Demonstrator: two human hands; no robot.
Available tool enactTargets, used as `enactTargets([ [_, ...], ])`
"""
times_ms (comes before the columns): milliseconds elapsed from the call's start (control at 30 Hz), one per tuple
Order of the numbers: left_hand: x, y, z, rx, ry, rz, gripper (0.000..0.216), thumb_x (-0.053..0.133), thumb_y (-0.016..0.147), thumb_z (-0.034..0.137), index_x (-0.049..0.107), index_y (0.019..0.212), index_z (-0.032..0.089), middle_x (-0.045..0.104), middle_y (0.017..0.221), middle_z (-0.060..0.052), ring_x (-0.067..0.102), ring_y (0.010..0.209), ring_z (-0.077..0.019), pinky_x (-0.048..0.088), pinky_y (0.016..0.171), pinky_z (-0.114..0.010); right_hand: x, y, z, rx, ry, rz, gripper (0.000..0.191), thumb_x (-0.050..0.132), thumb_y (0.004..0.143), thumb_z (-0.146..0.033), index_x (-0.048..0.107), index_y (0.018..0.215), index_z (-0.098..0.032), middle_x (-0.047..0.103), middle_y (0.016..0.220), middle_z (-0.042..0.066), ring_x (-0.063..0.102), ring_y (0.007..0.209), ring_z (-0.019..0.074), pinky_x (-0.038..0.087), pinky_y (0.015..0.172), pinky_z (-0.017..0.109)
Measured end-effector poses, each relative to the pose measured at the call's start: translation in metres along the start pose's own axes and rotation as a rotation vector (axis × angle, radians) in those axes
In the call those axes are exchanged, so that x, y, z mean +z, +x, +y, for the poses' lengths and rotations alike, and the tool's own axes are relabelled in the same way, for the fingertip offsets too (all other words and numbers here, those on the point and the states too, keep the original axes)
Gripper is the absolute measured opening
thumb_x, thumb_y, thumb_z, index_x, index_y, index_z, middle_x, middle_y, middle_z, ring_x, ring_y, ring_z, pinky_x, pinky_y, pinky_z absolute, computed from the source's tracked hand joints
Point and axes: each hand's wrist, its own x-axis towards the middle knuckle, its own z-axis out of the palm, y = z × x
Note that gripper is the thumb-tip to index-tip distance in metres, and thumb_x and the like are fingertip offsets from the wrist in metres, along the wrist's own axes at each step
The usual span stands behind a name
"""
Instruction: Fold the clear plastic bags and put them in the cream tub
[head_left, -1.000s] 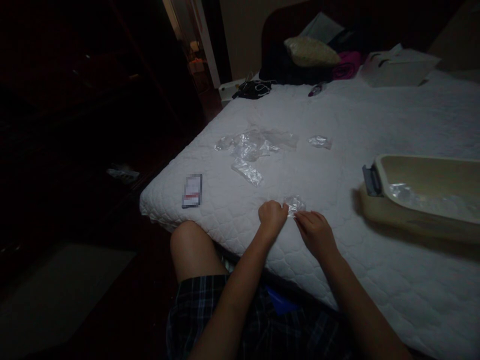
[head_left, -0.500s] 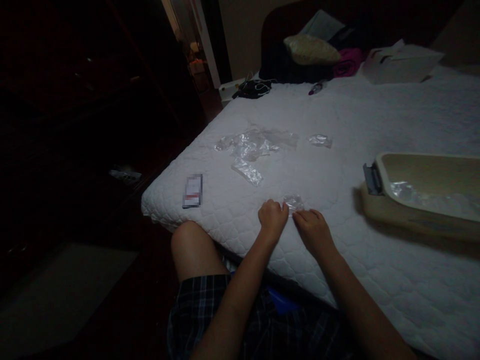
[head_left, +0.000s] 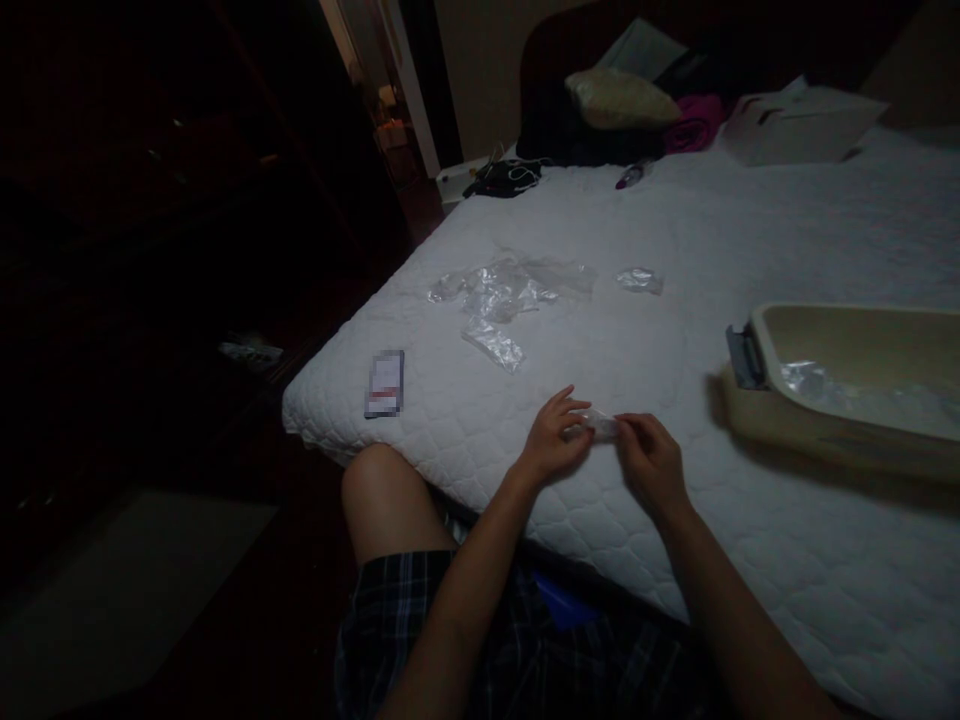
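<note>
My left hand (head_left: 553, 440) and my right hand (head_left: 649, 462) pinch the two ends of a small clear plastic bag (head_left: 598, 424), now folded into a narrow strip, just above the white quilted bed (head_left: 750, 250). Both hands rest near the bed's front edge. Farther back lie several more crumpled clear plastic bags (head_left: 504, 290), one long piece (head_left: 493, 344) nearest me and a single piece (head_left: 640, 281) off to the right.
A beige plastic bin (head_left: 847, 390) with clear plastic inside sits on the bed at right. A phone (head_left: 385, 383) lies near the bed's left corner. Pillows, dark clothes and a white box (head_left: 802, 125) crowd the far end. My bare knee (head_left: 382, 495) is below the edge.
The small bag lay spread flat under my fingertips; now both hands have lifted and folded it into a narrow strip held between them.
</note>
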Motion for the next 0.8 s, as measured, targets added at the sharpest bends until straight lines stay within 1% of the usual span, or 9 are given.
enactTargets([
  [67,0.002,0.003,0.002,-0.097,-0.139,0.055,0.007,0.061,0.074,0.023,0.062,0.068,0.018,0.067,0.099,-0.008,0.05,0.118,-0.0231,0.039,0.099,-0.041,0.0,0.002,0.001,0.113,0.087,0.042,0.021,0.056,0.082,-0.036,0.061,0.094,-0.019,0.063,0.093,0.006,0.061,0.081,0.018,0.05,0.075,0.035],
  [133,0.003,0.006,0.004,-0.281,-0.324,0.126,0.015,0.063,0.074,0.029,0.061,0.067,0.016,0.067,0.083,-0.006,0.06,0.096,-0.0201,0.046,0.085,-0.034,0.0,0.004,0.003,0.234,0.205,0.08,0.03,0.059,0.079,-0.041,0.059,0.099,-0.02,0.064,0.099,0.007,0.063,0.08,0.0179,0.051,0.075,0.037],
  [167,0.003,0.007,0.004,-0.386,-0.425,0.167,0.019,0.063,0.073,0.033,0.061,0.067,0.015,0.065,0.074,-0.003,0.061,0.082,-0.0168,0.047,0.075,-0.029,0.0,0.005,0.004,0.283,0.274,0.088,0.033,0.06,0.078,-0.044,0.058,0.101,-0.02,0.065,0.099,0.007,0.064,0.079,0.0179,0.052,0.076,0.038],
  [233,0.004,0.007,0.005,-0.563,-0.603,0.231,0.027,0.067,0.07,0.04,0.06,0.068,0.014,0.058,0.062,0.001,0.054,0.059,-0.0099,0.043,0.059,-0.022,-0.001,0.006,0.006,0.343,0.401,0.077,0.038,0.061,0.076,-0.049,0.058,0.102,-0.02,0.066,0.096,0.007,0.065,0.08,0.0183,0.052,0.078,0.04],
  [300,0.005,0.007,0.007,-0.654,-0.708,0.238,0.033,0.071,0.064,0.044,0.06,0.069,0.013,0.053,0.056,0.004,0.047,0.051,-0.0064,0.037,0.051,-0.019,-0.003,0.007,0.008,0.375,0.469,0.032,0.042,0.06,0.075,-0.054,0.06,0.1,-0.02,0.067,0.092,0.007,0.065,0.081,0.0188,0.052,0.08,0.041],
  [433,0.009,0.007,0.013,-0.714,-0.755,0.132,0.041,0.077,0.055,0.047,0.06,0.069,0.012,0.053,0.053,0.004,0.046,0.048,-0.006,0.036,0.049,-0.019,-0.005,0.009,0.008,0.429,0.38,-0.01,0.05,0.066,0.064,-0.061,0.064,0.093,-0.02,0.068,0.09,0.006,0.064,0.081,0.0202,0.051,0.081,0.041],
  [533,0.011,0.007,0.015,-0.733,-0.766,0.096,0.042,0.078,0.053,0.047,0.06,0.068,0.012,0.056,0.055,0.003,0.049,0.05,-0.007,0.038,0.051,-0.02,-0.004,0.011,0.002,0.449,0.321,0.0,0.052,0.073,0.055,-0.059,0.064,0.086,-0.019,0.068,0.082,0.005,0.063,0.076,0.0204,0.052,0.075,0.039],
  [700,0.014,0.004,0.011,-0.733,-0.713,0.073,0.039,0.077,0.056,0.045,0.062,0.069,0.012,0.059,0.058,0.002,0.051,0.053,-0.0077,0.038,0.052,-0.02,-0.003,0.014,-0.008,0.43,0.311,-0.018,0.038,0.073,0.058,-0.051,0.062,0.071,-0.017,0.063,0.066,0.002,0.057,0.061,0.0151,0.049,0.059,0.029],
  [800,0.013,0.003,0.011,-0.733,-0.681,0.075,0.038,0.077,0.056,0.044,0.063,0.07,0.012,0.06,0.061,0.001,0.052,0.055,-0.0084,0.039,0.053,-0.02,-0.003,0.015,-0.011,0.422,0.317,0.003,0.036,0.072,0.06,-0.05,0.06,0.068,-0.017,0.061,0.063,0.001,0.055,0.058,0.0137,0.047,0.056,0.027],
])
